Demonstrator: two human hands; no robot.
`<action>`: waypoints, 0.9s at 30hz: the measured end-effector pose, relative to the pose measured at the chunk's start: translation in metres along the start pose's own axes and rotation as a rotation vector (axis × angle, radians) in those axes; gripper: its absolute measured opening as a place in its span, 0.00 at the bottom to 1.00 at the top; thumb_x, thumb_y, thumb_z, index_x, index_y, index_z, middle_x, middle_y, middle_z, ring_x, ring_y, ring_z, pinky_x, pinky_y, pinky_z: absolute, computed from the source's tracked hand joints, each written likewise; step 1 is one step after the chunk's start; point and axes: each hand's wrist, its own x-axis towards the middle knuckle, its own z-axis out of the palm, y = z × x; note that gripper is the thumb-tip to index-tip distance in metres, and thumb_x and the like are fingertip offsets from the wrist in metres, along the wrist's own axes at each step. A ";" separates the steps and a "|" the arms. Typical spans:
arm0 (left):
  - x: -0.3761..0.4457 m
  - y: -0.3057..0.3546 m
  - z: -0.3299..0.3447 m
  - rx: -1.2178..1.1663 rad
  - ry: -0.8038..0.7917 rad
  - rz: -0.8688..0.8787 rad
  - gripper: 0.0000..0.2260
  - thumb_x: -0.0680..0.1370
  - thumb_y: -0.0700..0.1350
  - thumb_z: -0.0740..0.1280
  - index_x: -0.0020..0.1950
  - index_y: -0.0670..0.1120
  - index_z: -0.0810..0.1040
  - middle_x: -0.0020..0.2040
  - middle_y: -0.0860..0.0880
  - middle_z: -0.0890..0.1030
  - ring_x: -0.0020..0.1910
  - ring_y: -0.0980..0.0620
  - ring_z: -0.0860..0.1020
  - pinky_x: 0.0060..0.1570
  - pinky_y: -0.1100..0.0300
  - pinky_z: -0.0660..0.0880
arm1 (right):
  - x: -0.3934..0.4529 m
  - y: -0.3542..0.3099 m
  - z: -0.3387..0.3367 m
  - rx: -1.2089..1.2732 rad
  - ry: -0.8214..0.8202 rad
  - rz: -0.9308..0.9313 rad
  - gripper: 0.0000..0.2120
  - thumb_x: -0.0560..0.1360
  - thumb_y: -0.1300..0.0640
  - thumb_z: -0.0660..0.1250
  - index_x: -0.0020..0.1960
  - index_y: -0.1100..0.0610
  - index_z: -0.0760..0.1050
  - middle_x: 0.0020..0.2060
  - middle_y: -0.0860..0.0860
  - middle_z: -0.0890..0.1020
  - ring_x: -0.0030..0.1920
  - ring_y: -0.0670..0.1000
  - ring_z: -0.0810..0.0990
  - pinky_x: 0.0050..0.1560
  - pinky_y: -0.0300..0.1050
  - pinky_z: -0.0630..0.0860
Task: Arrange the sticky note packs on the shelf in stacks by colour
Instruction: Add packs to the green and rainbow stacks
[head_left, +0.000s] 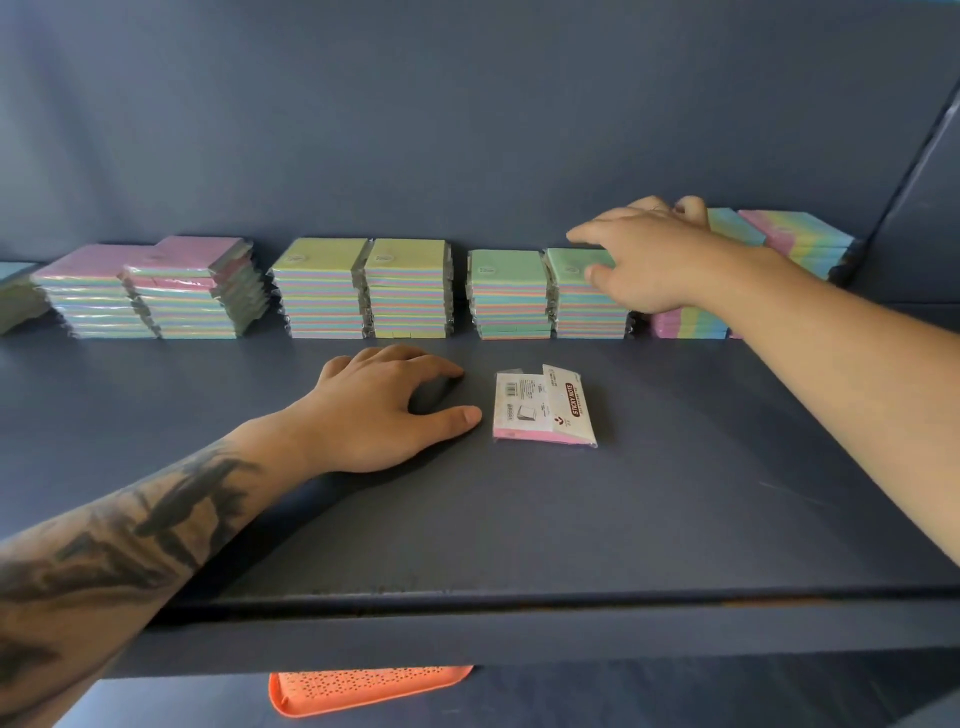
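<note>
Setting: dark blue shelf (675, 519) with a blue back wall; an orange perforated item (363, 688) shows below its front edge.

Stock, back row, left to right: two pink-topped stacks (150, 288), the right one leaning and fanned; two yellow-topped stacks (363, 286), side by side and touching; two green-topped stacks (545, 291); at the far right, lower stacks with pink and blue tops (795, 239), partly hidden by the forearm.

Loose item: one sticky note pack (544, 406), lying flat and face down on the shelf in front of the green stacks, well apart from the row. Its printed back label is up and a pink edge shows along the near side. Its long axis runs roughly front to back; the folded header flap points away from the person, toward the row, and the pack is turned slightly clockwise.

Hands: left hand (384, 410) rests flat on the shelf just beside the loose pack, fingers spread and relaxed, holding nothing. Right hand (649, 254) reaches over the right green stack, thumb on its top pack; whether the fingers grip anything behind cannot be told.

Risks, as judged:
- The right hand's push or the forearm's sweep could topple the green stack or drag the far-right packs.
- The slippery wrappers could let the leaning pink stack slide.
- Face down, the loose pack's top colour is unconfirmed; misfiling is possible.
</note>
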 end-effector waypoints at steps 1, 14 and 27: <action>-0.002 0.002 -0.002 -0.003 -0.012 0.003 0.35 0.71 0.80 0.53 0.73 0.66 0.69 0.73 0.59 0.71 0.74 0.50 0.67 0.75 0.44 0.60 | -0.009 -0.002 -0.003 0.047 0.057 -0.015 0.21 0.83 0.46 0.58 0.75 0.40 0.66 0.74 0.47 0.71 0.75 0.56 0.64 0.69 0.59 0.58; 0.013 0.052 -0.005 -0.170 -0.100 0.237 0.27 0.73 0.62 0.76 0.70 0.62 0.74 0.61 0.61 0.79 0.59 0.61 0.76 0.63 0.60 0.72 | -0.089 -0.018 0.062 0.842 -0.050 -0.169 0.08 0.80 0.54 0.69 0.54 0.42 0.83 0.50 0.36 0.84 0.55 0.37 0.80 0.60 0.45 0.76; 0.017 0.040 0.005 -0.674 0.136 0.202 0.25 0.76 0.70 0.65 0.46 0.49 0.84 0.33 0.47 0.73 0.35 0.52 0.69 0.39 0.52 0.66 | -0.095 -0.021 0.070 0.969 0.047 -0.238 0.09 0.76 0.56 0.75 0.55 0.46 0.83 0.48 0.41 0.85 0.49 0.40 0.82 0.53 0.37 0.75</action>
